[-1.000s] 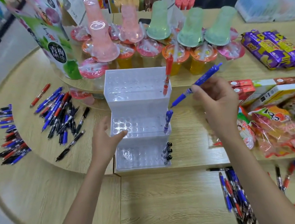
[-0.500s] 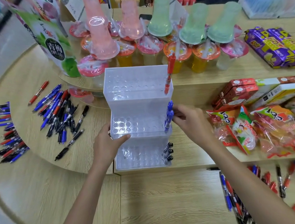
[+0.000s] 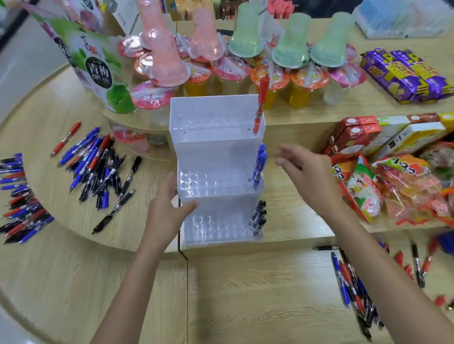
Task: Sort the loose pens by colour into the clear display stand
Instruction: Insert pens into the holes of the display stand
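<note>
We see our left hand [image 3: 167,207] gripping the left edge of the clear stand [image 3: 217,150] at its middle step, while our right hand [image 3: 306,173] hovers spread and empty just right of it. At the stand's right end there are 1 red pen [image 3: 259,105] on top, 2 blue pens [image 3: 258,166] in the middle and 3 black pens [image 3: 257,216] at the bottom. A heap of loose pens [image 3: 99,170] lies on the bench [image 3: 250,297] to the left.

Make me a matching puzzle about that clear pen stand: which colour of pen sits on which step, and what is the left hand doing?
Things:
1. red pen
2. blue pens
3. black pens
4. left hand

Places or states:
A. bottom step of the clear display stand
B. holds the stand's left side
C. top step
D. middle step

Pairs: 1-C, 2-D, 3-A, 4-B
</note>
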